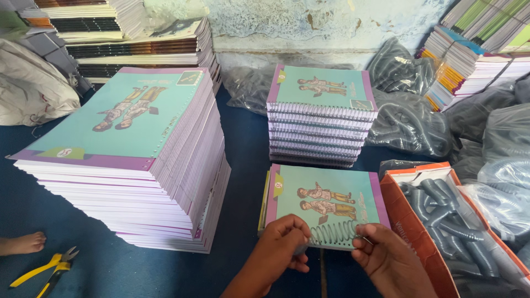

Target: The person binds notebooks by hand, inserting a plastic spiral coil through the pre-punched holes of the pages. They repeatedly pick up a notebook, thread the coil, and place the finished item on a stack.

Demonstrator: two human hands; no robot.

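The left hand (281, 243) and the right hand (386, 256) meet at the near edge of a teal notebook (326, 201) that lies flat on the blue floor (243, 149); both pinch a grey spiral coil (334, 233) that runs along that edge, the left fingers closed on its left end, the right fingers closed on its right end. On the left stands a tall stack (138, 165) of unbound notebooks; farther away a shorter bound stack (320, 118); on the right an orange box (436, 221) holds more coils; yellow pliers (47, 267) lie near left, beside a bare foot (22, 243).
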